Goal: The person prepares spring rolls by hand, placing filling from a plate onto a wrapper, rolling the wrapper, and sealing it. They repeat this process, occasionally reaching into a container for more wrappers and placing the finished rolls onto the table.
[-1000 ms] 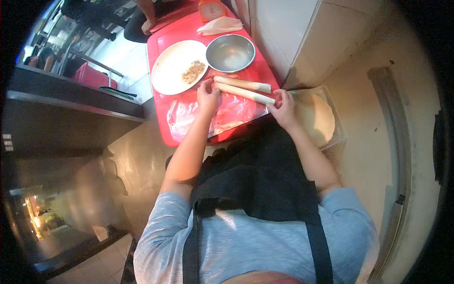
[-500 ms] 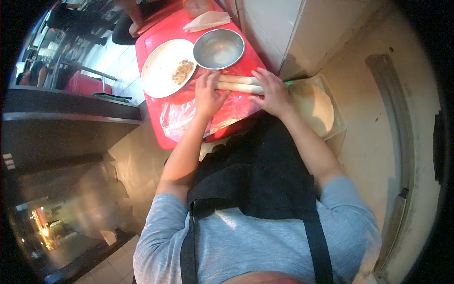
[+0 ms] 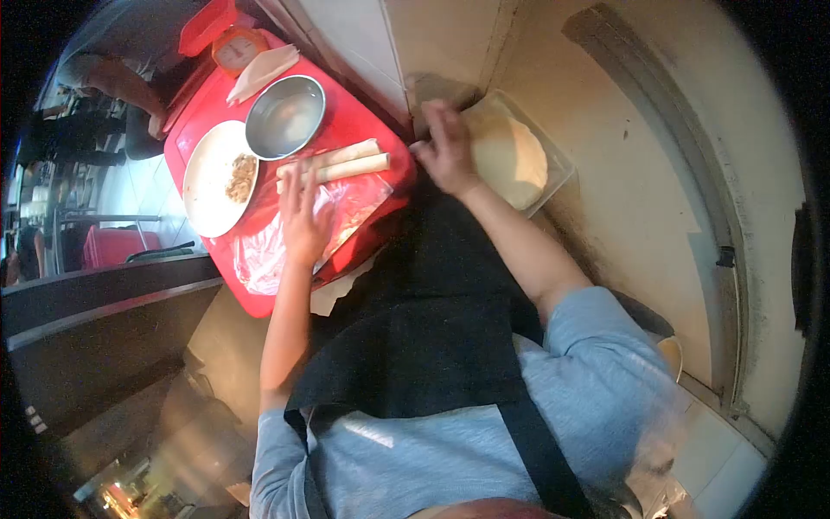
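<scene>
Two long, pale spring rolls (image 3: 350, 164) lie side by side on a clear plastic sheet (image 3: 264, 259) on the red table. My left hand (image 3: 304, 221) rests over their left ends, fingers stretched out and slightly spread, gripping nothing. Off the table's right edge is my right hand (image 3: 448, 154), a little blurred, with thumb and fingers apart and nothing visible in it. It is beside a clear plastic container (image 3: 562, 177) that holds pale round wrappers (image 3: 523, 164). A white plate (image 3: 203, 195) with a small heap of brown shredded filling (image 3: 241, 177) sits left of the rolls.
A metal bowl (image 3: 285, 117) of cloudy liquid overlaps the plate's side. Behind it are a folded pale wrapper (image 3: 264, 73) and an orange dial scale (image 3: 238, 50) on the red table (image 3: 194, 143). A tiled wall borders the right. Another person's arm (image 3: 130, 86) shows far left.
My right hand has left the rolls and moved right to the wrapper container. My left hand remains at the rolls' left ends. The view has turned, shifting the table leftward.
</scene>
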A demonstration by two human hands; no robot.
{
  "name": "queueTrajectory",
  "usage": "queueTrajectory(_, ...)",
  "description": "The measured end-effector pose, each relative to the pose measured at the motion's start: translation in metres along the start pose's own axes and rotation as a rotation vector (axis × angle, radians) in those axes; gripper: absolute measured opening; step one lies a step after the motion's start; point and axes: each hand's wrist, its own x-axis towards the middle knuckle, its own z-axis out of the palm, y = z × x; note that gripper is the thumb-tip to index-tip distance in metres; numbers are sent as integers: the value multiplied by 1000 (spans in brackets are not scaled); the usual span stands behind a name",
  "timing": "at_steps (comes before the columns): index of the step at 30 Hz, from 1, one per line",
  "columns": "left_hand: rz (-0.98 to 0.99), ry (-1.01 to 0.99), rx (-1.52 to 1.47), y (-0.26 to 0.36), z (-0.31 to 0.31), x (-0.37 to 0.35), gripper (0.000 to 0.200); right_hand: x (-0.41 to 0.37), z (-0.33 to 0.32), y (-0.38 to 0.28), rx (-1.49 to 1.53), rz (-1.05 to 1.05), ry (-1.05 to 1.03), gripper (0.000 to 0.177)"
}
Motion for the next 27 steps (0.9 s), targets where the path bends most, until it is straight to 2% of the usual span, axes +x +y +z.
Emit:
queueTrajectory(1,-44,9,-23,2,-9,-14,64,-22,-4,32,6,124,90,63)
queueTrajectory(2,-90,18,-45,4,-17,-30,62,-42,-16,61,-29,284,67,58)
queueTrajectory(3,-130,-4,-37,7,-26,-49,60,-78,-18,104,-70,534,-105,47)
queueTrajectory(4,-170,-24,-25,10,-33,-67,59,-96,-30,122,-111,659,-303,38)
queueTrajectory(7,-255,-37,52,21,-50,-107,54,-139,-33,138,-275,515,-485,33)
queueTrajectory(10,-342,-21,93,25,-67,-135,51,-147,-19,142,-339,540,-468,32)
queueTrajectory(12,-389,2,116,28,-79,-150,50,-147,-12,165,-193,607,-513,30)
queueTrajectory(14,-410,18,138,31,-89,-157,50,-153,-8,203,240,838,-441,29)
queueTrajectory(16,-436,33,150,37,-94,-161,49,-147,-12,190,175,779,-448,26)
queueTrajectory(18,-431,41,156,38,-95,-160,49,-123,-44,120,-366,406,-493,23)
queueTrajectory(21,-379,31,158,45,-96,-157,48,-133,-40,142,-306,430,-579,26)
queueTrajectory(23,-366,0,159,49,-100,-154,47,-139,-31,167,-303,395,-565,24)
queueTrajectory(25,-379,-28,137,50,-104,-156,44,-158,2,215,-108,643,-478,20)
queueTrajectory(27,-389,-17,121,54,-107,-156,41,-168,4,221,141,903,-383,18)
